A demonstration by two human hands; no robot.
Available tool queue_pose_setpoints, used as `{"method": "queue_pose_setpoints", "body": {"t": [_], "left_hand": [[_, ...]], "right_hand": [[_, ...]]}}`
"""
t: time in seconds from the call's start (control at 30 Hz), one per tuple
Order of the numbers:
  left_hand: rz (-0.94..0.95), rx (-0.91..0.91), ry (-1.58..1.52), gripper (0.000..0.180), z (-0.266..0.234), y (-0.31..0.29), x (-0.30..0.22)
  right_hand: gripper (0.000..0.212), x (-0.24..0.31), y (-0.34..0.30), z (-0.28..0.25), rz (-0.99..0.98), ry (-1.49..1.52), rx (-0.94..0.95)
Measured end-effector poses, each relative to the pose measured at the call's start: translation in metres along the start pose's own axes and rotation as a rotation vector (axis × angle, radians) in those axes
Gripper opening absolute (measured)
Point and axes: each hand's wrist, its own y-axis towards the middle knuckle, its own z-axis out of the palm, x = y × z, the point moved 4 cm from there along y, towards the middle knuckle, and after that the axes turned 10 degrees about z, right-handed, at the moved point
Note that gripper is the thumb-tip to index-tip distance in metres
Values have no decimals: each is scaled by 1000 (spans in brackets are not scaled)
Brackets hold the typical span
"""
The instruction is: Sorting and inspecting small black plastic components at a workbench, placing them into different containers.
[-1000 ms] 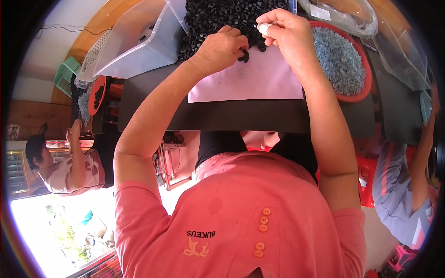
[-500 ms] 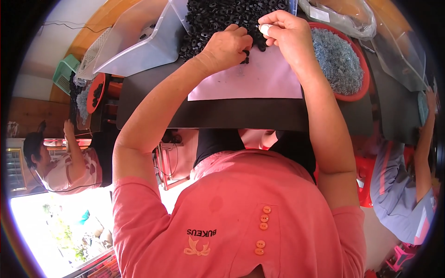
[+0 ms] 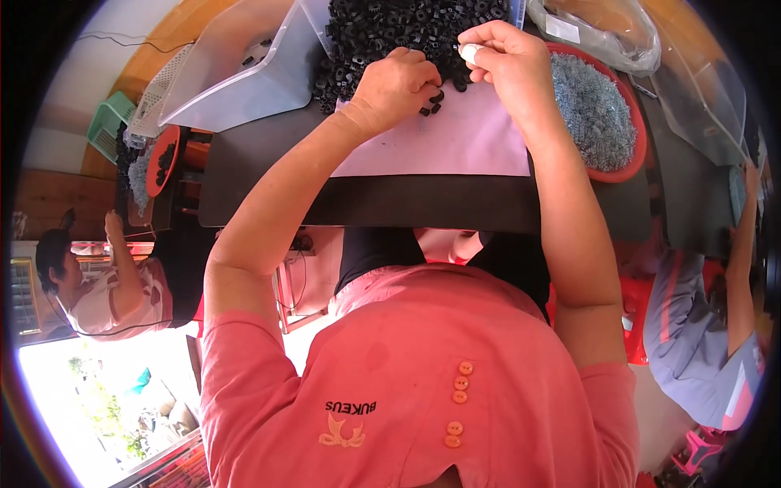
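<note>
Flat pink sheet (image 3: 455,146) on black flat tabletop (image 3: 423,202), toward near edge. Heap of small black parts (image 3: 390,28) at sheet's far side; translucent boxy plastic bin (image 3: 240,93) left of heap. Round red bowl (image 3: 641,142) right of sheet, small blue-grey pieces (image 3: 594,114) inside; clear plastic bag (image 3: 602,28) beyond bowl.

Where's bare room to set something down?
Bare: the near part of the pink sheet between left forearm and right forearm; the dark table strip along its near edge; the patch between left forearm and translucent bin. Crowded: the far end, heaped with black parts, and the right, under the red basin.
</note>
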Motion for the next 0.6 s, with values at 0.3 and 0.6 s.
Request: {"method": "queue_pose_setpoints", "body": {"t": [0.3, 0.6], "left_hand": [[100, 305, 59, 26, 1, 9, -1], [217, 198, 80, 20, 4, 12, 4]], "right_hand": [[17, 3, -1, 1, 5, -13, 1], [16, 4, -1, 1, -11, 7, 17]]}}
